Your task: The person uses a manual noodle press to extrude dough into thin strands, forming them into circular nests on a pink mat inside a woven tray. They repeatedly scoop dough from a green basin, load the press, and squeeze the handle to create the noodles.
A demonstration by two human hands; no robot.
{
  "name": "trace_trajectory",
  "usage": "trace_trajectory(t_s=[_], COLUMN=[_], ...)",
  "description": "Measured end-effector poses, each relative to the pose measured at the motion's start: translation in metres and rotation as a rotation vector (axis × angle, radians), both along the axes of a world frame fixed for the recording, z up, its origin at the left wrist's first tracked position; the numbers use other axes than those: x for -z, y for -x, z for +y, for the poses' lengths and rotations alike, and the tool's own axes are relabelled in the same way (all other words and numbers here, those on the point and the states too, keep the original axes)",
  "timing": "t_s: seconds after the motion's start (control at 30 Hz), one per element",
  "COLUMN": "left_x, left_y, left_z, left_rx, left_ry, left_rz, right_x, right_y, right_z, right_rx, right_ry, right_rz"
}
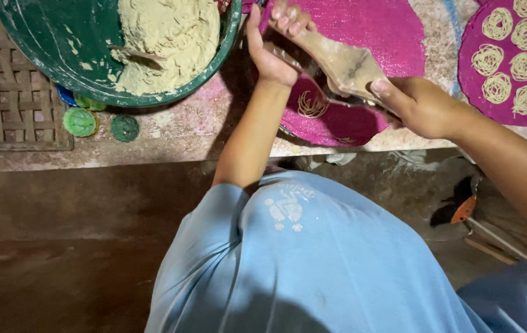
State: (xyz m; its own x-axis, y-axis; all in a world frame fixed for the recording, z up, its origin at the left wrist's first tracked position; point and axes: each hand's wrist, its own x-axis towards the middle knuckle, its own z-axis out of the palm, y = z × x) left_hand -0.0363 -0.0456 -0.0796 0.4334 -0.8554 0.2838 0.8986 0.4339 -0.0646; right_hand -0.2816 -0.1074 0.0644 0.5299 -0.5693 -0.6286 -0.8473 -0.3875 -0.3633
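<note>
Both hands, left hand [274, 46] and right hand [417, 105], clench the wooden press [343, 65] over a pink tray [337, 120], right of the dough-filled green basin [60, 55].

Your left hand [274, 43] reaches straight forward from a bare forearm, wrist bent, thumb spread to the outside and fingers [288, 18] curled over in a closed grip. Your right hand [414, 105] comes in from the right on a bare forearm, knuckles up, thumb pointing toward the left hand, its grip closed too. Both arms are extended ahead of your torso.
</note>
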Motion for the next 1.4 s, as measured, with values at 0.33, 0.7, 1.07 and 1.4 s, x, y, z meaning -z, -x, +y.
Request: trace_trajectory(t_s=[0.33,0.7,1.07,1.4], left_x=[-0.011,-0.01,0.025,0.055], left_y=[-0.003,-0.025,-0.001,-0.011], left_z=[0.012,0.002,0.076,0.115], left_rx=[-0.009,0.254,-0.242,-0.334], left_ry=[-0.003,-0.779,-0.804,-1.233], left_rz=[-0.035,-0.312,-1.83,-1.256], right_x=[-0.01,0.017,0.063,0.059], right_y=[-0.007,0.001,0.027,0.068], right_z=[0.016,-0.01,-0.024,-0.028], right_rx=[0.037,-0.002,0.1,0.19], right_ry=[-0.113,-0.008,-0.041,-0.205], right_rz=[-0.027,-0.261,-0.526,-0.669])
